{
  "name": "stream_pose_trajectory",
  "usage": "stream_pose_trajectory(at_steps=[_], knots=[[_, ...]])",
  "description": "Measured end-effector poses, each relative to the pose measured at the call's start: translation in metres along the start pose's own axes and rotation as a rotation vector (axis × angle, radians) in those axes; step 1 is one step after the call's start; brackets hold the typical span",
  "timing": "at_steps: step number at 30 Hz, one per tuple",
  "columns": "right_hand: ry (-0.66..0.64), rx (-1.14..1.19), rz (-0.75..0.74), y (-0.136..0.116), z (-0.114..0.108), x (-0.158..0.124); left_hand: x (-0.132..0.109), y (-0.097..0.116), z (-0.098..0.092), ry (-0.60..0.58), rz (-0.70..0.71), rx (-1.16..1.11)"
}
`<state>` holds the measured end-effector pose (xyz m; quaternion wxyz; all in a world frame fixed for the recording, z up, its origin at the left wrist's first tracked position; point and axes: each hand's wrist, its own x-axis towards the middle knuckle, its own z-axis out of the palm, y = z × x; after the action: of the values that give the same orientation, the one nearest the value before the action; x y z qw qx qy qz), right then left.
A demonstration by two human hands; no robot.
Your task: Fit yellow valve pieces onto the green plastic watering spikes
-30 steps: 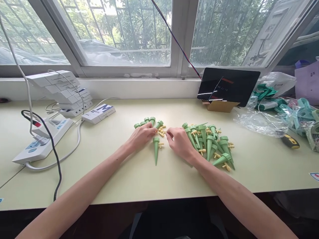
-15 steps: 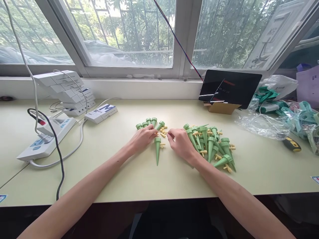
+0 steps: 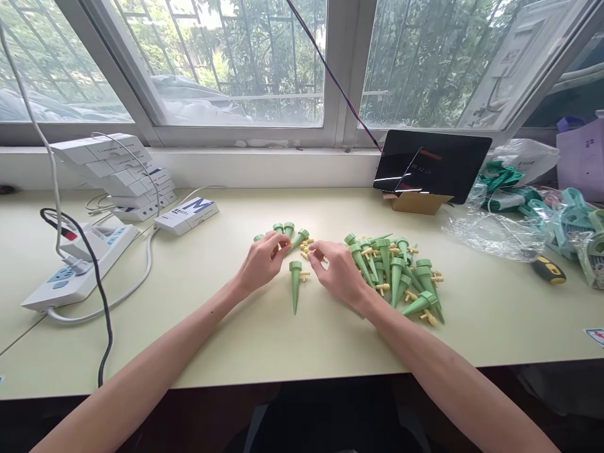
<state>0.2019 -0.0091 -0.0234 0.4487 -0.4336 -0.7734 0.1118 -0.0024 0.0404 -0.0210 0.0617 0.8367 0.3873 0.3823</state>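
Observation:
A small row of green plastic cone spikes [image 3: 289, 229] lies at the table's middle, with loose yellow valve pieces [image 3: 307, 243] beside it. My left hand [image 3: 261, 262] is raised over that row, its fingers curled on one green spike there. My right hand [image 3: 338, 269] pinches a small yellow valve piece [image 3: 315, 253] between thumb and forefinger. One assembled green spike [image 3: 295, 286] with a yellow valve lies between my hands, tip toward me. A larger heap of green spikes with yellow valves [image 3: 401, 274] lies just right of my right hand.
A white power strip [image 3: 78, 264] with plugged cables and stacked white boxes [image 3: 117, 173] sit at the left. A dark tablet [image 3: 431, 165] leans on a cardboard stand by the window. Plastic bags with teal parts [image 3: 533, 207] and a yellow-black tool [image 3: 548, 269] are at the right.
My left hand has lifted off the table and curled its fingers over the small row of spikes. My right hand has shifted slightly left with the yellow piece.

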Motion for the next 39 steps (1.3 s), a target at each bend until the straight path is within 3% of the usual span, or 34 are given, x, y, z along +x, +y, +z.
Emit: stream_pose_trajectory(at_steps=[5,9,20,39], knots=[[-0.042,0.091,-0.02,-0.001,0.0,0.0,-0.006,0.019,0.002,0.022,-0.007,-0.157],[-0.087,0.146,-0.032,-0.002,0.0,0.0,-0.011,0.03,0.005,-0.035,-0.085,-0.361],[-0.06,0.124,-0.033,-0.001,0.0,0.001,-0.016,0.039,0.005,-0.107,-0.248,-0.617],[-0.078,0.136,-0.015,-0.003,0.001,-0.001,-0.012,0.036,0.003,-0.074,-0.121,-0.367]])
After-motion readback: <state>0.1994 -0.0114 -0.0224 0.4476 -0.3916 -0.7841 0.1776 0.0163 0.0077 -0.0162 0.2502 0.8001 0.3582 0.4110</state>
